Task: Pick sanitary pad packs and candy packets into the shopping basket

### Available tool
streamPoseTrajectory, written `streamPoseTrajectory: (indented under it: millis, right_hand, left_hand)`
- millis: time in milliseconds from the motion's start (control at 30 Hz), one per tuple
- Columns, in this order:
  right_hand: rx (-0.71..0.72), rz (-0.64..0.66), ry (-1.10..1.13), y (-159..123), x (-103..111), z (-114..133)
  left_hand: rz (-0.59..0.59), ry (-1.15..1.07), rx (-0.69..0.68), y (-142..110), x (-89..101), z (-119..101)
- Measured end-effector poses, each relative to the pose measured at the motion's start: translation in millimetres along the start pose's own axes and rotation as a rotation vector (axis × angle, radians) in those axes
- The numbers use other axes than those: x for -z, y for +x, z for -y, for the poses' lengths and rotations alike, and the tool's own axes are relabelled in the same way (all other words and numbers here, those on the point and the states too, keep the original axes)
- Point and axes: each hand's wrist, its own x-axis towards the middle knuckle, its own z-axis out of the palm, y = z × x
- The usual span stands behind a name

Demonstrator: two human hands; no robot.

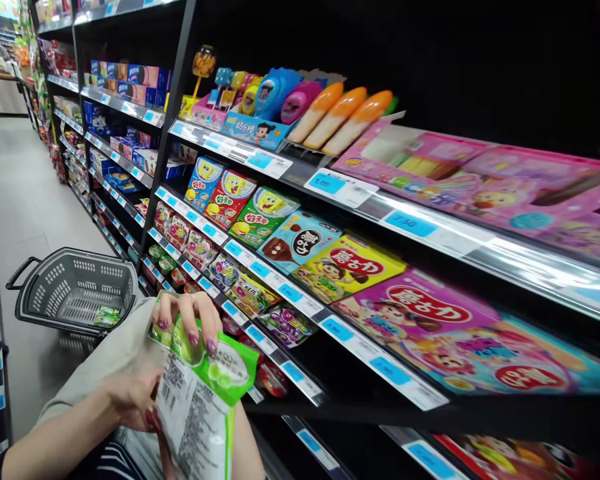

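A green and white snack packet (200, 407) is tilted over my lap, its printed back with a barcode facing me. My right hand (195, 320) reaches over its top edge from behind, fingers curled down onto the green part. Under those fingers are rounded, shiny green shapes; I cannot tell whether they are printed on the packet or separate pieces. My left hand (137, 400) grips the packet's left side, with the thumb on the printed back. Part of the right hand is hidden behind the packet.
A grey shopping basket (80, 283) stands on the floor at left with a small green packet (107, 315) inside. Shelves on the right hold boxed snacks (347, 267), bagged gummies (253, 293), carrot-shaped packs (353, 120) and pink boxes (480, 180). The aisle floor (17, 193) runs away at left.
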Motion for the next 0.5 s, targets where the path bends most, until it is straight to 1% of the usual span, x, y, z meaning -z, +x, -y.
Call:
streamPoseTrajectory:
  millis: [67,133,200,267,367,433,500]
  right_hand:
    - [0.021,-0.076,0.015,2,4,-17]
    - [0.045,-0.182,0.039,3,2,-28]
    - [0.071,-0.284,0.066,4,-3,-35]
    - [0.102,-0.346,0.094,5,-12,-36]
    - [0.115,-0.459,0.090,6,-25,-32]
    - [0.107,-0.546,0.049,6,-31,-25]
    - [0.117,-0.568,0.019,6,-35,-11]
  left_hand:
    - [-0.065,-0.009,0.007,-4,-17.9,-11]
    - [-0.213,0.049,-0.017,-11,-35.3,-23]
    - [-0.371,0.111,-0.048,-17,-49.0,-32]
    - [-0.471,0.148,-0.076,-21,-57.5,-36]
    - [-0.512,0.162,-0.092,-23,-60.4,-37]
    - [-0.490,0.158,-0.075,-23,-57.2,-36]
    - [-0.431,0.146,-0.032,-23,-51.4,-36]
